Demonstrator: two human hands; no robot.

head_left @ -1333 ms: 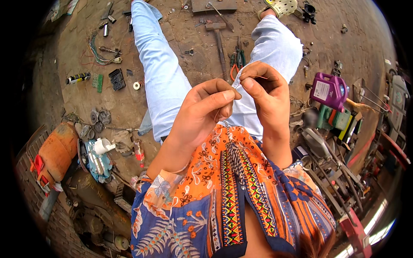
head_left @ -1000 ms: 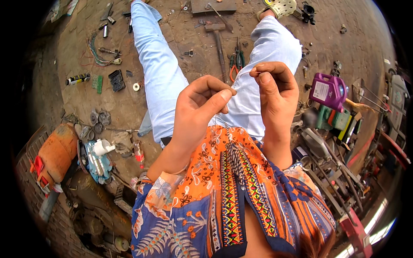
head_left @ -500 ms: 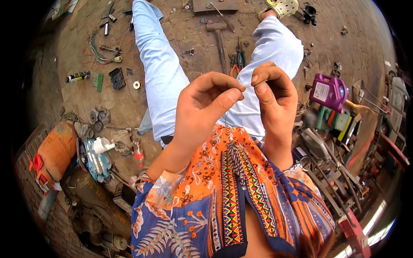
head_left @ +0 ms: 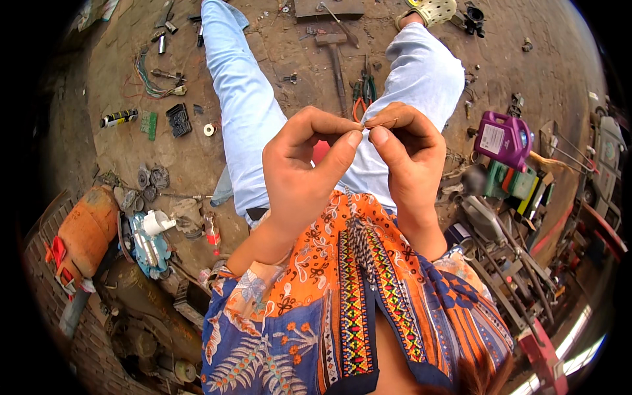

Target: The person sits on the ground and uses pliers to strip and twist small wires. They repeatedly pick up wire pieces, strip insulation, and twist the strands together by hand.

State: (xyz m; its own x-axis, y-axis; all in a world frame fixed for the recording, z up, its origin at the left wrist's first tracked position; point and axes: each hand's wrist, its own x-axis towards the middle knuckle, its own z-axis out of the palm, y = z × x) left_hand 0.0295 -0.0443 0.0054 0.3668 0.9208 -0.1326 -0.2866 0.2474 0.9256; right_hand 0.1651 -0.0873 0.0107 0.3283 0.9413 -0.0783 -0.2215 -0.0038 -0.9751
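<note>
A thin reddish wire (head_left: pixel 390 123) runs between my two hands, above my lap. My left hand (head_left: pixel 296 174) pinches one part of it between thumb and fingertips. Close beside it, the fingertips almost touching, my right hand (head_left: pixel 416 158) pinches the wire too, and a fine end sticks out over its index finger. Through the gap between my left thumb and fingers shows something red (head_left: pixel 320 151), mostly hidden by the hand; I cannot tell what it is. Pliers (head_left: pixel 359 105) with red handles lie on the ground just beyond my fingertips.
A hammer (head_left: pixel 336 66) lies between my legs. On the left are a wiring bundle (head_left: pixel 150 82), a spray can (head_left: pixel 119 118) and a tape roll (head_left: pixel 210 130). A purple jug (head_left: pixel 503 141) stands at right near metal parts. An orange tank (head_left: pixel 89 224) sits at lower left.
Both hands have shifted slightly left, and their fingertips have come closer together. More wire now shows over the right index finger. The red thing behind my left hand has come into view.
</note>
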